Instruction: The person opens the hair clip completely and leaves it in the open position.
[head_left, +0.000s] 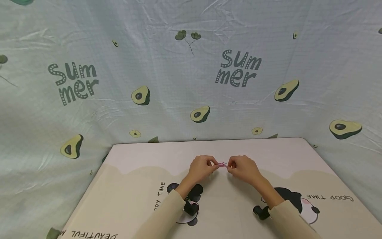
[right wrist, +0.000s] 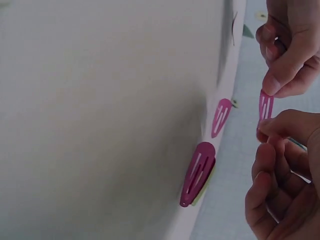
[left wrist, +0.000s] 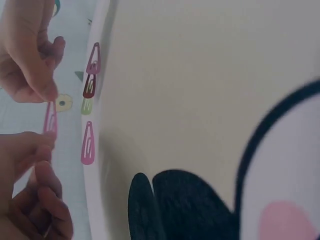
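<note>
A pink snap hair clip [head_left: 222, 164] is stretched between my two hands above the table. My left hand [head_left: 203, 166] pinches one end between thumb and forefinger. At the other end, the thumb and forefinger of my right hand [head_left: 244, 168] pinch it too. In the left wrist view, further clips line up by the pale table border: a pink clip [left wrist: 88, 159], a light green clip [left wrist: 87, 107], a dark red clip [left wrist: 89, 93] and a mauve-pink clip [left wrist: 94, 67]. The right wrist view shows a large magenta clip [right wrist: 205, 149] partly covering the green one.
A cream table [head_left: 226, 212] with printed pandas and lettering spreads beneath the hands. Behind it hangs a pale cloth [head_left: 167, 66] printed with avocados and "summer". Dark wrist-mounted devices [head_left: 191, 207] sit by the sleeves.
</note>
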The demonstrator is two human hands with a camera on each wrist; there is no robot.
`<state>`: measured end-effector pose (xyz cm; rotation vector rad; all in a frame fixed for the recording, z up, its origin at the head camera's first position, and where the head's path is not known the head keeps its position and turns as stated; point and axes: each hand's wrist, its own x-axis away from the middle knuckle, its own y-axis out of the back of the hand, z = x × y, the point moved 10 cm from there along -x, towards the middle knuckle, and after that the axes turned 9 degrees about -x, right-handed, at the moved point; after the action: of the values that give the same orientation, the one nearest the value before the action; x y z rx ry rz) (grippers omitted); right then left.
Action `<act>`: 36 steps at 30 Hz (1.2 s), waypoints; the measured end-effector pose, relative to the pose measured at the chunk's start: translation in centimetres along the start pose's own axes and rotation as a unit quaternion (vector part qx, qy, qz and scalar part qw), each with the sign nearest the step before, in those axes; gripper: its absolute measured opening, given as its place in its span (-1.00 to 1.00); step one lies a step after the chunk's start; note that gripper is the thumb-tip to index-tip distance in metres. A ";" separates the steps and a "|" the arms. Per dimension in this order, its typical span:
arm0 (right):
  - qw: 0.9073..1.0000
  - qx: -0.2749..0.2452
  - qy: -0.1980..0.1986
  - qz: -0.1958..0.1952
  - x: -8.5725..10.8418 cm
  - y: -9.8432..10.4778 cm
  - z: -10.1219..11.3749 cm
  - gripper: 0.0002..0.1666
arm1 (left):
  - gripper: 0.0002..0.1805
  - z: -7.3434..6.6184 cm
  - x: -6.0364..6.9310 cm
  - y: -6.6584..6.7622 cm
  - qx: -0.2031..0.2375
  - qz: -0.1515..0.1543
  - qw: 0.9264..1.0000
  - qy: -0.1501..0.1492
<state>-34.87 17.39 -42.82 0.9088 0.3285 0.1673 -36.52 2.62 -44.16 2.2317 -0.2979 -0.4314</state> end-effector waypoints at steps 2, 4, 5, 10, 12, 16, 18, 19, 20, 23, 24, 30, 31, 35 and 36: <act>1.000 0.009 -0.011 0.013 -0.3 -0.5 -0.3 -0.92 | -0.92 0.2 -0.2 -0.4 -0.017 0.013 1.000 0.011; 0.999 0.023 -0.021 0.025 -0.5 -1.0 -0.6 -0.91 | -0.93 0.5 -0.4 -0.8 -0.036 0.022 0.999 0.020; 0.999 0.028 -0.028 0.031 -0.6 -1.2 -0.7 -0.91 | -0.93 0.6 -0.5 -1.0 -0.044 0.026 0.998 0.024; 0.996 0.047 -0.055 0.048 -1.1 -1.9 -1.5 -0.90 | -0.93 0.9 -0.8 -1.6 -0.074 0.036 0.996 0.032; 0.995 0.051 -0.061 0.052 -1.2 -2.1 -1.7 -0.89 | -0.94 1.0 -0.9 -1.7 -0.081 0.034 0.996 0.030; 0.995 0.057 -0.062 0.055 -1.5 -2.4 -2.0 -0.88 | -0.94 1.2 -1.2 -2.0 -0.099 0.030 0.994 0.030; 0.995 0.056 -0.060 0.055 -1.6 -2.5 -2.1 -0.87 | -0.94 1.3 -1.3 -2.0 -0.108 0.027 0.993 0.029; 0.995 0.056 -0.059 0.054 -1.7 -2.6 -2.2 -0.87 | -0.94 1.2 -1.3 -2.0 -0.111 0.024 0.993 0.027; 0.995 0.055 -0.059 0.054 -1.8 -2.6 -2.2 -0.87 | -0.95 1.2 -1.4 -2.0 -0.115 0.022 0.993 0.026; 0.995 0.055 -0.061 0.054 -1.9 -2.7 -2.3 -0.87 | -0.94 1.3 -1.4 -2.0 -0.121 0.020 0.992 0.023; 0.995 0.055 -0.062 0.055 -2.0 -2.7 -2.3 -0.87 | -0.93 1.3 -1.4 -2.1 -0.123 0.021 0.992 0.022; 0.994 0.055 -0.075 0.065 -2.1 -2.8 -2.5 -0.86 | -0.93 1.2 -1.4 -2.0 -0.116 0.028 0.992 0.030; 0.993 0.055 -0.076 0.066 -2.1 -2.8 -2.5 -0.86 | -0.93 1.2 -1.4 -2.0 -0.115 0.030 0.992 0.032; 0.993 0.055 -0.079 0.068 -2.1 -2.7 -2.5 -0.86 | -0.92 1.1 -1.3 -1.9 -0.118 0.036 0.992 0.038; 0.993 0.054 -0.080 0.069 -2.0 -2.7 -2.6 -0.86 | -0.91 1.1 -1.3 -1.9 -0.120 0.038 0.991 0.039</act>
<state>-37.65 17.10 -45.99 1.0466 0.1262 0.2033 -38.03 3.51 -46.05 1.9899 -0.2747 -0.3209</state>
